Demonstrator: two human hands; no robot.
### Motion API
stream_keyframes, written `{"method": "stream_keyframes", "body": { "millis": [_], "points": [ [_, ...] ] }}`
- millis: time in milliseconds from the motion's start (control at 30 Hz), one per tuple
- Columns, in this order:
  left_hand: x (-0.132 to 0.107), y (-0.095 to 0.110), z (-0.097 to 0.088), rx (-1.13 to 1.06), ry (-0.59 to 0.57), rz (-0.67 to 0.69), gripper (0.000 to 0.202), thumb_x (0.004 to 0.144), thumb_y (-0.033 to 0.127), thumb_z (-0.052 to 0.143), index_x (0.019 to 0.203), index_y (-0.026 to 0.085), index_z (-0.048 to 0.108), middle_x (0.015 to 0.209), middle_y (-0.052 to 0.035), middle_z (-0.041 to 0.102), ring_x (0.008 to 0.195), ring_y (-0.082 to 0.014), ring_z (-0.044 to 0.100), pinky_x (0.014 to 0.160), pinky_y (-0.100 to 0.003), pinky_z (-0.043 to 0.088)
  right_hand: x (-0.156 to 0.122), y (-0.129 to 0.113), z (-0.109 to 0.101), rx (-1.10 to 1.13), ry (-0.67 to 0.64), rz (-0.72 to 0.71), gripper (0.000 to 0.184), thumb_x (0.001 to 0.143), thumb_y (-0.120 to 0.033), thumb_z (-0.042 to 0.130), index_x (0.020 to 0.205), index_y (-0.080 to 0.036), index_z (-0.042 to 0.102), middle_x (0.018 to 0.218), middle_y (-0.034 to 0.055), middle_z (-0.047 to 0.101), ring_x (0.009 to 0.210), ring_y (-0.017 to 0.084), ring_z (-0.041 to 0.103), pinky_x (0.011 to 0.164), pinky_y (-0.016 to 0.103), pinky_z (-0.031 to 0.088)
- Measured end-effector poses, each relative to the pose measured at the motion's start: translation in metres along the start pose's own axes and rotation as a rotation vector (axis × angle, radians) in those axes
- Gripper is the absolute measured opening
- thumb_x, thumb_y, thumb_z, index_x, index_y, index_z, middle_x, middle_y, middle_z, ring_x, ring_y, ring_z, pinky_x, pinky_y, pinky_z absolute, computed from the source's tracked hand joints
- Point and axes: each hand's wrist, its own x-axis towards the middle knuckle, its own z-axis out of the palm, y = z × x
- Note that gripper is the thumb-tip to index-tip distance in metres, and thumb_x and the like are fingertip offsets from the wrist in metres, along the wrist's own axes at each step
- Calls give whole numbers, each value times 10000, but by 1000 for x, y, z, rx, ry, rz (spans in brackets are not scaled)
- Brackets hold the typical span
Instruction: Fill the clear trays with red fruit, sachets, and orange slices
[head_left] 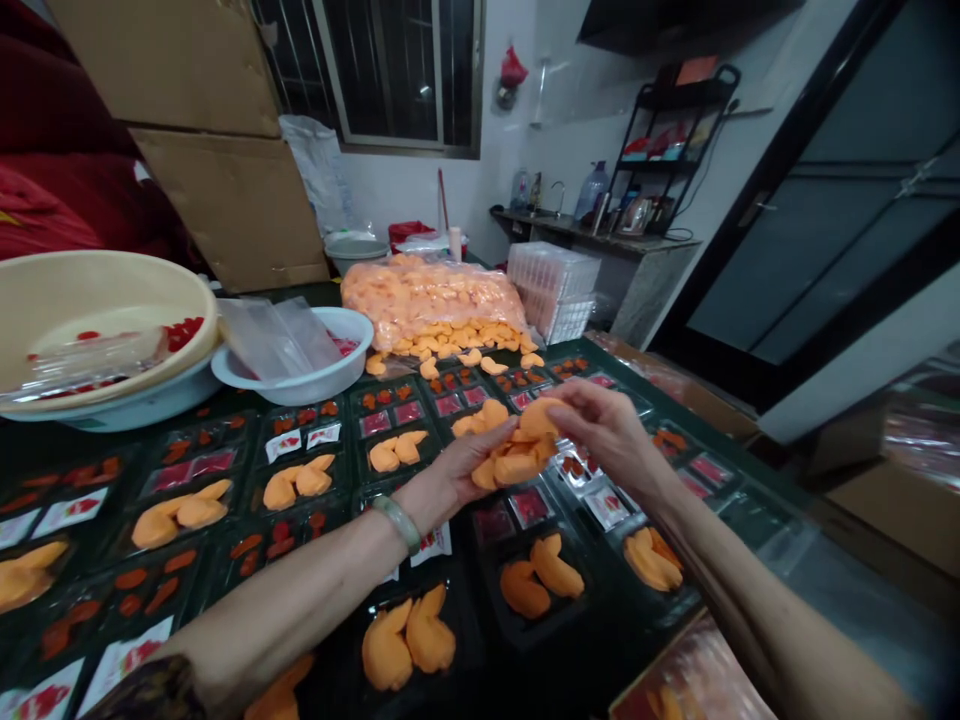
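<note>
Our left hand (454, 470) and right hand (607, 425) hold a clump of soft orange lobes (516, 455) between partly closed, gripping fingers (577, 393), just above a black plastic tray (541, 628).

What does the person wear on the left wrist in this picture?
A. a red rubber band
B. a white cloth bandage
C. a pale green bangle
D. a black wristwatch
C. A pale green bangle circles the wrist of the left hand, which holds the orange pieces.
</note>
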Motion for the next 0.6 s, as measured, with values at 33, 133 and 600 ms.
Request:
{"method": "stream_keyframes", "body": {
  "millis": [33, 133, 600],
  "points": [
    [0, -2, 1, -16, -5, 0, 171, 788, 214, 630, 913, 98, 615, 740, -59, 659, 601, -142, 642, 579, -223, 521, -2, -1, -6, 137, 55, 63, 209, 708, -354, 683, 790, -178, 606, 619, -17, 585, 483, 91, 491, 447, 201, 382],
    [-1, -4, 5, -55, -42, -18, 189, 794, 267, 620, 914, 121, 607, 771, -79, 640, 565, -138, 610, 422, -181, 444, 1, 5, -28, 411, 203, 170, 306, 601, -325, 773, 795, -183, 584, 603, -29, 582, 467, 83, 515, 439, 190, 405],
    [4, 31, -4, -11, 71, 148, 119, 852, 254, 525, 887, 147, 565, 782, -102, 599, 552, -155, 599, 337, -161, 382, 49, 142, -129, -780, 241, 47, 26, 585, -189, 527, 581, -164, 524, 658, 36, 597, 625, 162, 552, 602, 275, 436]
  ]
}}
